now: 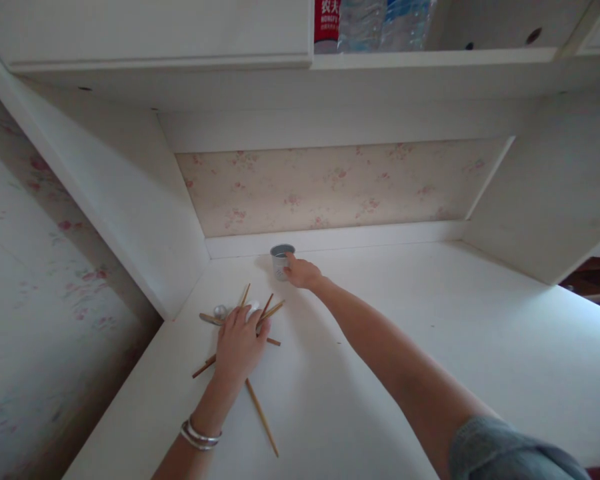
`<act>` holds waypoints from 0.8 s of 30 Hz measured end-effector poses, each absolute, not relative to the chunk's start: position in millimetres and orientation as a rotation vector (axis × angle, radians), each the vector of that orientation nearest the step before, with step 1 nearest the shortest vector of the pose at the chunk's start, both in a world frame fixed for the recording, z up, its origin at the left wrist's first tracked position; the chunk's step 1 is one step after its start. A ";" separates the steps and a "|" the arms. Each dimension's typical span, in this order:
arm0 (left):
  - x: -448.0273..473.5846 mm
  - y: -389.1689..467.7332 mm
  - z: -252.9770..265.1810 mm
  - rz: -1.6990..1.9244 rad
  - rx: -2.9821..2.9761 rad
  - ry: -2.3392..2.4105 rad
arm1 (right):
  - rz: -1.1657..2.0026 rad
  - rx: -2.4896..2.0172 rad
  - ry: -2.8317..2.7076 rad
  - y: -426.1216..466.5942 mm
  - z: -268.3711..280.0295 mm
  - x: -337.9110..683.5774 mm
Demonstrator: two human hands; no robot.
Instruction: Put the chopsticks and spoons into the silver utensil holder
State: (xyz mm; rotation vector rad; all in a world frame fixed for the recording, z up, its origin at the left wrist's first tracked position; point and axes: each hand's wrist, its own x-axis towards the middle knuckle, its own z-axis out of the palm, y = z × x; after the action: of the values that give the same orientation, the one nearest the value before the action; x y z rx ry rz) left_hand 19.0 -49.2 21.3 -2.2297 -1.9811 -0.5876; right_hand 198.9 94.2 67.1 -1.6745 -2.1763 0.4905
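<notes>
Several wooden chopsticks lie splayed at different angles on the white tabletop. Over the middle of this heap rests my left hand, palm down, fingers spread and reaching across the sticks; what is under the palm is hidden. A shiny round spoon end shows just beyond its fingertips, and a flat metal handle lies beside it. Further back, my right hand is closed on the near right side of a grey-white cup. The cup stands upright, its dark inside partly showing.
A white side panel rises at the left and another panel at the right. Overhead, a shelf holds plastic-wrapped bottles. Floral wallpaper covers the back above a white ledge.
</notes>
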 end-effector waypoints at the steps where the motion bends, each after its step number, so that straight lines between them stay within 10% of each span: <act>1: 15.7 -48.3 22.9 -0.621 -2.233 -1.956 | 0.455 -1.687 -2.161 95.3 67.6 199.1; 24: 88.1 -94.8 29.9 -0.543 -2.900 -1.420 | 0.307 -1.340 -2.002 -102.9 35.7 300.0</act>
State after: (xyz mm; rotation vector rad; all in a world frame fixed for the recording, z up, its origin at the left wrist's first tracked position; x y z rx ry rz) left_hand 88.1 -94.8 29.9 -2.8995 -1.4196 -0.5430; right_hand 300.0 -102.9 35.7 -1.3403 -2.0016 0.3065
